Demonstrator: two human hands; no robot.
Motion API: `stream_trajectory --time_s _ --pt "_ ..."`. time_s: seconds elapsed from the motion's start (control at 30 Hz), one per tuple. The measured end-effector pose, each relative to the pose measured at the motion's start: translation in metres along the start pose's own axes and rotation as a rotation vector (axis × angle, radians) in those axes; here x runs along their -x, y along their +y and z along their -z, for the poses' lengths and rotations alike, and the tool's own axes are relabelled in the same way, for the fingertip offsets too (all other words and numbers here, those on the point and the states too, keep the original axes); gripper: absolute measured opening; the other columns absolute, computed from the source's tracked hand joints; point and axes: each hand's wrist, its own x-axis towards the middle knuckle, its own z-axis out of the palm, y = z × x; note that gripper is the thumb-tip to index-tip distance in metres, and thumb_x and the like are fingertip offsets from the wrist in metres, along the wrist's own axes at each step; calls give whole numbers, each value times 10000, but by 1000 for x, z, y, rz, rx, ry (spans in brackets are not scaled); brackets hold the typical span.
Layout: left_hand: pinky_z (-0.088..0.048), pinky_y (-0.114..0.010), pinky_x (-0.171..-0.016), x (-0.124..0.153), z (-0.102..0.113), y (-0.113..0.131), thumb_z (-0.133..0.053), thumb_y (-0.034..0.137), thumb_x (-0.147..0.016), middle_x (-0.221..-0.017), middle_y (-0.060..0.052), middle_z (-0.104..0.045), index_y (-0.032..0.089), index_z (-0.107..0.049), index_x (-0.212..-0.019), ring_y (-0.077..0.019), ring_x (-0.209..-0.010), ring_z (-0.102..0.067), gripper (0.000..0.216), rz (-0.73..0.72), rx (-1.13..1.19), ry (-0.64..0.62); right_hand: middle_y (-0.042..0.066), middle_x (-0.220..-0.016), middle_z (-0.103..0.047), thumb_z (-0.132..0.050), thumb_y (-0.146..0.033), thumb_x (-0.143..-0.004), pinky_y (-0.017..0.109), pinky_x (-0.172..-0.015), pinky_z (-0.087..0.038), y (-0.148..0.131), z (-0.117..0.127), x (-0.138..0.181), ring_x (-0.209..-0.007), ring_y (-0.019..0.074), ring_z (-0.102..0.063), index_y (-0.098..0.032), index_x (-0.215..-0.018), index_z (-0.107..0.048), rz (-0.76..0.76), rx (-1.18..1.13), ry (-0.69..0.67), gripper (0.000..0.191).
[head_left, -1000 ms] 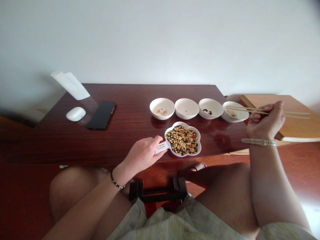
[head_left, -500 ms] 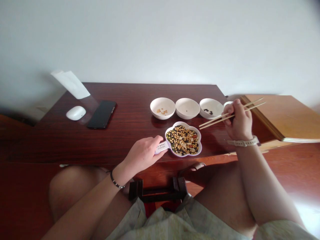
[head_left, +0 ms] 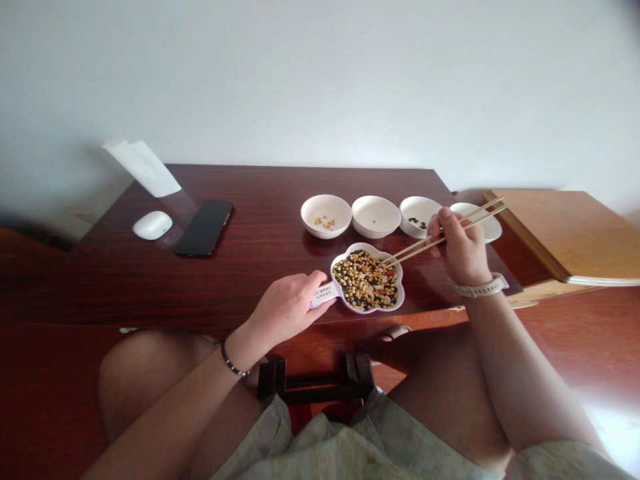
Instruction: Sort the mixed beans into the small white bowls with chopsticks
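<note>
right hand (head_left: 463,250): yours, closed around the chopsticks (head_left: 440,233). A second ago it was out over the far-right bowl (head_left: 487,227); it has since swung back left and toward you.
chopsticks: tips now low at the right rim of the flower-shaped dish (head_left: 397,303), at or just above the beans. Half a second ago they hung clear of it, between the dish and the bowls. Can't tell if the tips pinch a bean; too small.
left hand (head_left: 287,308): fingers curled on the dish's handle tab (head_left: 324,293), pinning it. Same pose in all three frames.
flower-shaped dish: near table edge, in front of you, piled with mixed beans (head_left: 366,280) (yellow, dark, a few red and green). Hasn't shifted.
bowl row: four white bowls behind the dish. First bowl (head_left: 326,215) has a few pale beans, second bowl (head_left: 375,215) looks almost bare, third bowl (head_left: 417,215) holds a few dark beans and is partly behind your right hand. Far-right bowl mostly hidden by hand and sticks.
read: you've come back from the bowls and are at the pile again. My judgement: a fresh pick is starting, and the pile is barely dented.
rest: phone (head_left: 204,229), white mouse (head_left: 153,225) and a folded paper (head_left: 143,167) at far left of the table (head_left: 260,267), well apart from the work.
</note>
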Motion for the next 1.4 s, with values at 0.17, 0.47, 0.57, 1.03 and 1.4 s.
stream_trajectory --time_s 0.17,0.47,0.57,1.03,1.4 --pt "-460 -305 -691 0 0 0 -492 533 -974 -912 8 -667 259 -505 -1090 -173 -795 -635 298 -2 2 3 -7 -490 -509 -704 -716 -958 227 -343 -258 -3 -2 1 -383 93 -443 -211 -659 -639 -45 -10 -5 590" --pt "-471 -306 -708 0 -1 -1 -503 531 -969 -938 0 -680 255 -512 -1104 -176 -811 -644 308 0 10 1 -20 -485 -490 -628 -719 -1008 218 -353 -264 -3 -6 3 -377 87 -437 -209 -659 -594 -15 32 -91 618" --pt "-474 -306 -715 1 -1 -1 -502 529 -970 -942 -5 -681 252 -511 -1108 -179 -821 -648 309 0 11 2 -19 -504 -492 -641 -716 -1001 214 -349 -262 -1 -7 3 -385 86 -445 -208 -665 -592 -26 7 -79 611" --pt "-472 -311 -711 0 -1 0 -512 527 -966 -941 -9 -682 258 -516 -1098 -178 -817 -645 299 2 20 9 -18 -485 -498 -651 -689 -1007 216 -352 -256 6 -16 1 -384 92 -423 -213 -705 -623 -87 -48 -72 564" --pt "-474 -314 -726 1 -2 -1 -513 526 -965 -940 -8 -676 256 -503 -1105 -181 -828 -647 304 2 17 1 -19 -475 -498 -619 -667 -1036 219 -370 -283 4 -12 2 -387 90 -431 -212 -707 -626 -47 -9 -68 562"
